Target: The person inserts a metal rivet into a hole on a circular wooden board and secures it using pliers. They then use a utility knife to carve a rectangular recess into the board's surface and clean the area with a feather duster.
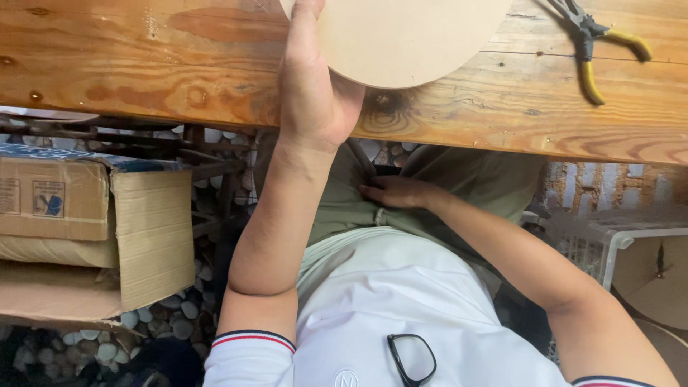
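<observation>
While you sit at the wooden workbench, your left hand grips the near left edge of a round wooden disc lying flat on the bench, thumb on top. Your right hand rests on your lap below the bench edge, fingers loosely curled and holding nothing. Yellow-handled pliers lie far right; a cardboard box sits left.

Under your left hand lies a pale tan, unpatterned round board on an orange-brown table with dark knots and streaked grain. The pliers show yellow handles and grey metal. Your shirt is white with red-and-navy striped cuffs, your trousers olive; black-framed glasses; brown cardboard box.
</observation>
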